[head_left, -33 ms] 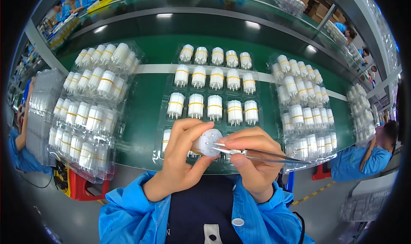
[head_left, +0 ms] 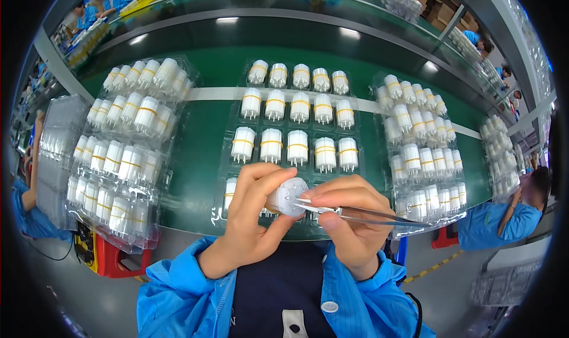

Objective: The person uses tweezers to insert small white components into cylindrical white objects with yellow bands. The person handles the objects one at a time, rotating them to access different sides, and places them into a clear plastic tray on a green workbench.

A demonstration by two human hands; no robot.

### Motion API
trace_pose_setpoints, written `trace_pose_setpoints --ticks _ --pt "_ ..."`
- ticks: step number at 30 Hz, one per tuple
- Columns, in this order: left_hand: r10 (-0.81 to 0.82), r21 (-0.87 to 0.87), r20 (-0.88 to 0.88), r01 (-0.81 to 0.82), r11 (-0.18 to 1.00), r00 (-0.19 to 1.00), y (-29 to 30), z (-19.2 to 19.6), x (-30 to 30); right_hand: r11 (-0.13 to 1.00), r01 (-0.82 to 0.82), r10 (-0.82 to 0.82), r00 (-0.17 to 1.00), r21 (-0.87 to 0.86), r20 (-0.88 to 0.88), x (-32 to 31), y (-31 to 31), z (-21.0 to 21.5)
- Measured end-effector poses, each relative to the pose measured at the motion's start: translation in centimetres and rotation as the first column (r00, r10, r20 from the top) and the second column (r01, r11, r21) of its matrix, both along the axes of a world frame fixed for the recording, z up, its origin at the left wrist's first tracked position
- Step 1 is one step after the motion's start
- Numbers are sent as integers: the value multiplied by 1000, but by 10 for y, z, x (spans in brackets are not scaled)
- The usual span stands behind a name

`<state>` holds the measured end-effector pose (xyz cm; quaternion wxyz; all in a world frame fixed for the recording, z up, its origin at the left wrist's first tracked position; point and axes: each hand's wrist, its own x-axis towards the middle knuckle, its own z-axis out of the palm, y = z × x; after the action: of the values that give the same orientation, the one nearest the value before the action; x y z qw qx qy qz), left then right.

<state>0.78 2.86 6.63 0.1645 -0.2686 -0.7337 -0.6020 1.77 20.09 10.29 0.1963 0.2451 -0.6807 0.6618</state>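
My left hand [head_left: 252, 219] is closed around a white cylindrical part [head_left: 287, 191], its round end face turned toward my right hand. Small pins or holes on that face are hard to make out. In my right hand [head_left: 358, 219] is a pair of metal tweezers [head_left: 385, 217], pinched between thumb and fingers. Its tips reach the end face of the part, and its rear end points right. Beneath both hands lies a clear plastic tray [head_left: 223, 172] holding rows of similar white cylinders [head_left: 297, 147], each with a yellow band and metal pins; my hands hide its nearest row.
Clear trays of the same cylinders are stacked at the left [head_left: 121, 160] and at the right [head_left: 424, 160] of the green table [head_left: 192, 142]. Empty-looking clear trays [head_left: 59, 160] stand at the far left. Red stools [head_left: 112, 258] and co-workers in blue [head_left: 495, 225] are nearby.
My hands, the white part and the tweezers show no visible movement. At the far left edge, a co-worker's arm has shifted slightly.
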Motion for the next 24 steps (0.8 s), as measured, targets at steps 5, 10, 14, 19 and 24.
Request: trace_pose_setpoints --ticks 5,10,14,19,24 --pt "-17 -1 -18 17 1000 1000 -2 -1 -3 998 5 -2 999 60 -49 -3 0 2" --pt "-2 -1 -49 2 1000 999 -4 -5 -5 995 -17 21 999 96 -41 -7 -2 5" --pt "-5 2 -43 5 1000 999 -7 -4 -6 993 -47 53 997 106 -51 -11 -2 4" --pt "-38 -4 -30 38 999 999 -9 -2 -7 995 -51 56 997 91 -52 -12 -4 4" --pt "-54 -10 -27 54 998 998 -10 -4 -8 995 -49 51 998 90 -24 -12 -2 2"
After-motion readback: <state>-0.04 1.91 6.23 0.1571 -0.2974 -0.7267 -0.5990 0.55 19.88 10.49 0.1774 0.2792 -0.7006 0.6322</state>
